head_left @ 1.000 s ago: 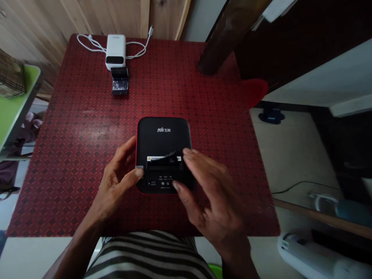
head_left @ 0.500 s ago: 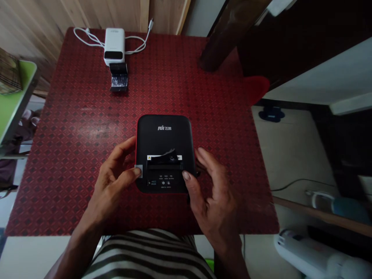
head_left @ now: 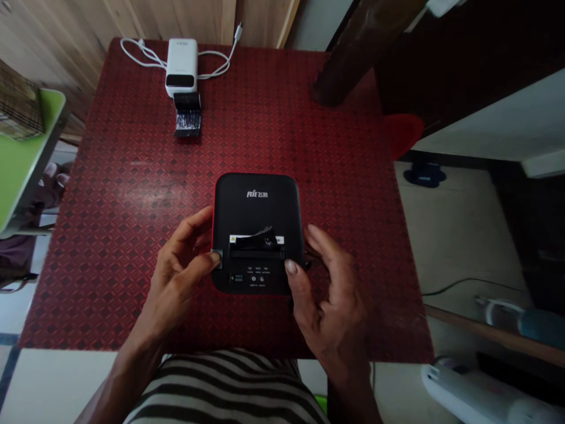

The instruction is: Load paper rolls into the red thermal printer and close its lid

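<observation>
A black printer with red sides lies on the red patterned table, its slot and small buttons towards me. A curled dark strip sticks up at the slot. My left hand holds the printer's left side, thumb on a small grey tab, fingers curled along the edge. Against the right side rests my right hand, its thumb on the lower right corner and its fingers beside the edge. Some of those fingers are hidden by the printer.
At the back left of the red table sits a white power bank-like device with a white cable and a folded black piece at its front. A dark post stands at the back right. A red stool is beyond the right edge.
The whole view has shifted slightly, so the table and objects appear farther right. The grey tab under my left thumb looks darker. Both hands keep their places on the printer.
</observation>
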`<act>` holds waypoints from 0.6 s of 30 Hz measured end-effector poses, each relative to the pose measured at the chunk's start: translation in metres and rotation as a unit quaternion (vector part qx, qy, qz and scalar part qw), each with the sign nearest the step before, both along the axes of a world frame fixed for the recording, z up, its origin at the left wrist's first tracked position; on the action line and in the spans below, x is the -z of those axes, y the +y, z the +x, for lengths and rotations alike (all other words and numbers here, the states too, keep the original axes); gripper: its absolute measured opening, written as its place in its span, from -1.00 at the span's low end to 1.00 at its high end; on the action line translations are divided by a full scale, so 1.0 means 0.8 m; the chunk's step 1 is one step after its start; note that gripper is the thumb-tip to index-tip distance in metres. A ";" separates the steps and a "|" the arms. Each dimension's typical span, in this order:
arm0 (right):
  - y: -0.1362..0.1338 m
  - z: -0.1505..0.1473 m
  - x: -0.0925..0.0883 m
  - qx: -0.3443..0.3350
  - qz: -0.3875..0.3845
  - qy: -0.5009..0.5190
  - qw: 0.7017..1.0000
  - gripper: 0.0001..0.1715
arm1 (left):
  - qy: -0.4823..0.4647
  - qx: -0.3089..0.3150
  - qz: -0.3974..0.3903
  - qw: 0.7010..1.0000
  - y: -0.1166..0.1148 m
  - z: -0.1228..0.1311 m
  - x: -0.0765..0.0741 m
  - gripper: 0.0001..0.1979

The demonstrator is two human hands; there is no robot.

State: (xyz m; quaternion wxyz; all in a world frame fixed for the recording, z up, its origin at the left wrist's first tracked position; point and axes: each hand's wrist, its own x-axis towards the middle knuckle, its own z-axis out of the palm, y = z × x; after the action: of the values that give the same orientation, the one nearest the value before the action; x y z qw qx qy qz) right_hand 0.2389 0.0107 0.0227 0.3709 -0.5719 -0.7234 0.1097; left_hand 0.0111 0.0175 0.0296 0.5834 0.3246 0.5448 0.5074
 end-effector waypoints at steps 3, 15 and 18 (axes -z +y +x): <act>-0.001 -0.001 0.002 -0.006 -0.003 0.017 1.000 -0.35 | 0.009 0.002 0.000 1.000 0.000 0.002 -0.002 -0.41; 0.011 0.004 -0.015 -0.038 -0.011 0.003 0.999 -0.35 | 0.011 0.042 0.054 0.998 -0.009 -0.007 0.013 -0.37; 0.011 0.006 -0.016 -0.036 -0.025 0.006 0.999 -0.36 | 0.009 0.055 0.059 0.997 -0.013 -0.010 0.014 -0.38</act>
State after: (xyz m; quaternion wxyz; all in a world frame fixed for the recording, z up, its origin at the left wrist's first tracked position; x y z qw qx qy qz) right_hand 0.2439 0.0195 0.0356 0.3567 -0.5541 -0.7382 0.1445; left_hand 0.0029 0.0069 0.0186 0.5857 0.3923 0.5005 0.5026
